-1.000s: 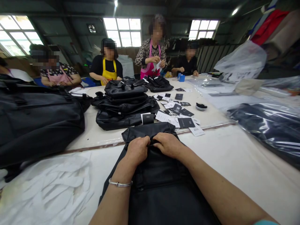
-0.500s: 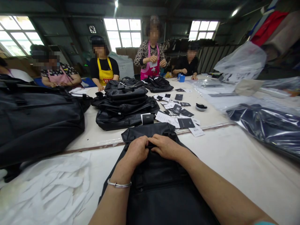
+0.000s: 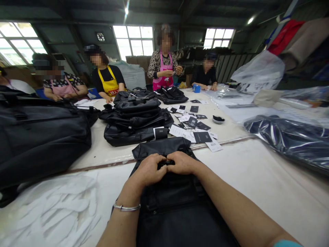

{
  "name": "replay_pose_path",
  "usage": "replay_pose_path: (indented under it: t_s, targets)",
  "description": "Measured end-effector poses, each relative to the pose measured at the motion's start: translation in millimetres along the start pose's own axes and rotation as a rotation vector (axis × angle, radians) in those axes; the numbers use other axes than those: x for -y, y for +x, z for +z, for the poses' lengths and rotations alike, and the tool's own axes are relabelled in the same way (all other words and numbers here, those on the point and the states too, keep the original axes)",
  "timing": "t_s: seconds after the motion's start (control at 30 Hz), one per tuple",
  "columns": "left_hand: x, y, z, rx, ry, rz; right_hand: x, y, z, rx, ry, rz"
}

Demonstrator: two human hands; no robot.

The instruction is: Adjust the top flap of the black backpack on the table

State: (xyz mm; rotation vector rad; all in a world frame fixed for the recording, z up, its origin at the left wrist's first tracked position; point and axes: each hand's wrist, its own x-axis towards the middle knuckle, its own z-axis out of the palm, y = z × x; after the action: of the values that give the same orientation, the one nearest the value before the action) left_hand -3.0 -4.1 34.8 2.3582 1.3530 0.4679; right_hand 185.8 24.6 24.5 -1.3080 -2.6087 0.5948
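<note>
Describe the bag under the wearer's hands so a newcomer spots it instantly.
Find the white table, then its central stack of bags. Just nearer the camera lies one black bag. Unlike its neighbours, it has the wearer's left hand and right hand on it.

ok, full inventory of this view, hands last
Near bag: 1, black, under the hands
Piled bags: several, black, beyond it
Large bag: 1, black, left
Tags: many, black and white, mid-table
Dish: 1, pale, right of tags
Box: 1, blue, far side
Wrapped bundle: 1, dark, right
Plastic bag: 1, whitish, far right
Strips: uncounted, white, near left
Table: 1, white, centre
Co-workers: 5, mixed colours, far side
Windows: 3, white, back wall
Hanging cloths: 2, red and greyish, top right
Bracelet: 1, silver, left wrist
Left hand: 1, bare, on near bag
Right hand: 1, bare, on near bag
</note>
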Motion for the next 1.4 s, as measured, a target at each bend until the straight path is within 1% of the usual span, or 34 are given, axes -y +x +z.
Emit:
replay_pose_path:
  t_s: [0.1,0.2,0.27,0.3,0.37,0.43,0.5,0.57,0.63,0.7,0.8,0.87,1.0,1.07,1.17,1.27,1.33,1.4]
  targets:
    - [-3,2,0.3,0.032,0.104,0.002,-3,-3,2,-0.055,0.120,-0.067]
    - [-2,4,3.9,0.043,0.190,-0.033,-2,-6,3,-0.159,0.205,-0.109]
    - [0,4,6.9,0.041,0.200,-0.045,0,-7,4,-0.231,0.234,-0.138]
    - [2,4,7.9,0.037,0.186,-0.046,1,-8,4,-0.244,0.244,-0.172]
    - [3,3,8.4,0.031,0.138,-0.049,4,-8,4,-0.205,0.246,-0.257]
    - [3,2,6.3,0.031,0.083,-0.061,6,-8,4,-0.129,0.223,-0.295]
    - [1,0,2.3,0.046,0.046,-0.068,5,-7,5,-0.072,0.190,-0.263]
    - [0,-2,-1.8,0.073,0.030,-0.065,3,-4,7,-0.046,0.156,-0.214]
    - [2,-3,-3.9,0.103,0.028,-0.055,0,-2,10,-0.042,0.134,-0.178]
    - [6,-4,-2.9,0.108,0.020,-0.042,-2,0,12,-0.055,0.129,-0.159]
    - [13,-3,2.9,0.069,0.008,-0.028,1,-1,13,-0.076,0.126,-0.126]
    - [15,-2,7.3,0.023,0.029,-0.030,5,-3,12,-0.094,0.105,-0.071]
    - [9,2,12.3,-0.065,0.125,-0.055,13,-5,7,-0.098,0.049,0.048]
    - [4,4,13.2,-0.095,0.172,-0.078,12,-5,3,-0.101,0.074,0.077]
    - [0,6,14.8,-0.109,0.225,-0.135,4,0,0,-0.102,0.214,0.092]
    - [1,7,17.2,-0.112,0.231,-0.174,-5,4,1,-0.071,0.333,0.101]
    - [2,7,18.9,-0.128,0.220,-0.168,-5,3,3,-0.077,0.308,0.083]
    - [3,7,20.3,-0.129,0.221,-0.156,0,0,5,-0.119,0.202,0.075]
